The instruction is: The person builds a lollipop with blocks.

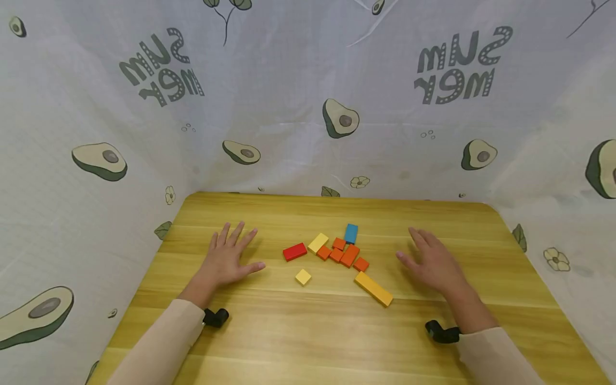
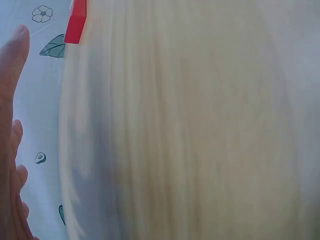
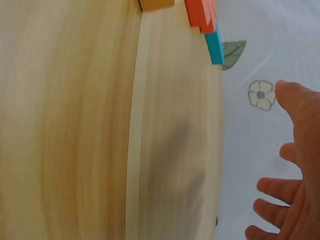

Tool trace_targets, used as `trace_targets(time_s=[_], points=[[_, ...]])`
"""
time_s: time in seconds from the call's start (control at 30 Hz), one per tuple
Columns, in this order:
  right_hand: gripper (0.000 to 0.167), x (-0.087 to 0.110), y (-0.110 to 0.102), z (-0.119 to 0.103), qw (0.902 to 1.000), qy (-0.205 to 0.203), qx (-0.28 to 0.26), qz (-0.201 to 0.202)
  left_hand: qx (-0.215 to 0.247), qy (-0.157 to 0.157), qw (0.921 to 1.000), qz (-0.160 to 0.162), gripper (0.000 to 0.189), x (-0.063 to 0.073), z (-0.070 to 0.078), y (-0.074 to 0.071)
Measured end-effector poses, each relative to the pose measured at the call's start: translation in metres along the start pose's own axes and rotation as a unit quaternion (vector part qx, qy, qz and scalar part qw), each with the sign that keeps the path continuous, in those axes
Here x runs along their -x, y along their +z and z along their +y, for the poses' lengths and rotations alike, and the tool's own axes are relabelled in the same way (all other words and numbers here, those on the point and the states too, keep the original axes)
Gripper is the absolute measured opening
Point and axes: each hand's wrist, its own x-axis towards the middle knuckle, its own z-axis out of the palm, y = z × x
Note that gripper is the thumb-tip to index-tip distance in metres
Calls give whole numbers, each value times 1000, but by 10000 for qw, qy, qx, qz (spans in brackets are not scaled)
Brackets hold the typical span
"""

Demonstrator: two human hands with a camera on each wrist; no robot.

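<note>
My left hand (image 1: pixel 226 261) is spread over the left part of the wooden table, fingers straight, holding nothing. On the other side my right hand (image 1: pixel 435 264) also holds nothing, its fingers extended and thumb apart. Between them lies a loose group of coloured blocks. The red block (image 1: pixel 295 252) is nearest the left hand, with a small yellow block (image 1: pixel 303 277) in front of it. A pale yellow block (image 1: pixel 318 243) touches several orange blocks (image 1: pixel 349 255). Behind these lies a blue block (image 1: pixel 351 233). The long amber block (image 1: pixel 374 289) points toward the front right, nearest the right hand.
A wooden table (image 1: pixel 289 342) with rounded far corners carries everything. Around its back and sides hangs a pale curtain (image 1: pixel 289 96) printed with avocados and lettering. A black wrist camera (image 1: pixel 215 318) sits on the left wrist, another black camera (image 1: pixel 441 332) on the right.
</note>
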Motion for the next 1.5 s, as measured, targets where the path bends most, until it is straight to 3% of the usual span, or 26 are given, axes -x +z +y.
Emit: trace_targets(time_s=[0.37, 0.57, 0.7, 0.83, 1.0, 1.23, 1.5], points=[[77, 2, 6, -28, 9988, -76, -356, -330, 458, 286, 9985, 134, 88, 2, 19, 6], [71, 3, 12, -36, 9951, -123, -721, -667, 672, 694, 9950, 248, 84, 3, 31, 9], [67, 3, 15, -40, 9877, -102, -1064, -1144, 787, 875, 9929, 162, 80, 4, 38, 11], [59, 6, 15, -41, 9774, -4, -1317, -1655, 830, 1026, 9912, -120, 76, 5, 46, 10], [54, 10, 13, -42, 9607, 131, -1743, -2156, 990, 1284, 9860, -384, 59, 6, 56, 13], [60, 15, 15, -45, 9474, 235, -2014, -2474, 1309, 1556, 9764, -725, 49, 1, 70, 24], [77, 19, 19, -52, 9394, -164, -2138, -2673, 1236, 1703, 9747, -755, 48, -5, 79, 31]])
